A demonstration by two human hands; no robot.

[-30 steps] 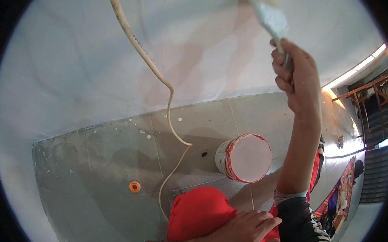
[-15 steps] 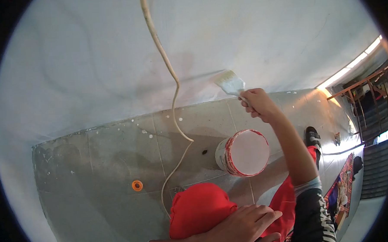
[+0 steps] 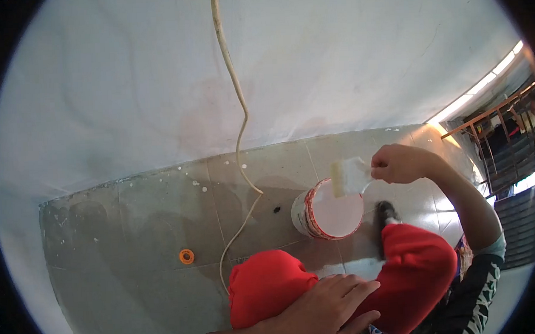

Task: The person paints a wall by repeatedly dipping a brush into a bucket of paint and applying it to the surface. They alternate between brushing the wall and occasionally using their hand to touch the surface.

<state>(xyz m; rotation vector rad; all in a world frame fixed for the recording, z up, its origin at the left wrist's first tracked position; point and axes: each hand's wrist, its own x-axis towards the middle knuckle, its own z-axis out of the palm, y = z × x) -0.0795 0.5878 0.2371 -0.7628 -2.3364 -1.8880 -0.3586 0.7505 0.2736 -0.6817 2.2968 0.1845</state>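
My right hand [image 3: 397,163] is closed around the handle of a wide paintbrush [image 3: 352,175]. The brush points left, its pale bristles over the upper rim of a paint bucket [image 3: 315,215]. Whether the bristles touch the bucket cannot be told. White paint [image 3: 338,214] shows inside the bucket, and red smears ring its rim. My left hand [image 3: 330,307] lies across my red-clad legs near the knee, fingers stretched out and holding nothing.
A pale wall [image 3: 346,62] rises ahead of the grey tiled floor [image 3: 154,297]. A cream cable [image 3: 230,73] hangs down the wall and runs over the tiles. An orange ring-shaped roll [image 3: 186,256] lies left. A wooden rack [image 3: 486,127] stands far right.
My right hand has moved the paintbrush away from the wall, down and right to above the bucket. My right leg has shifted into fuller view. My left hand stays nearly in place.
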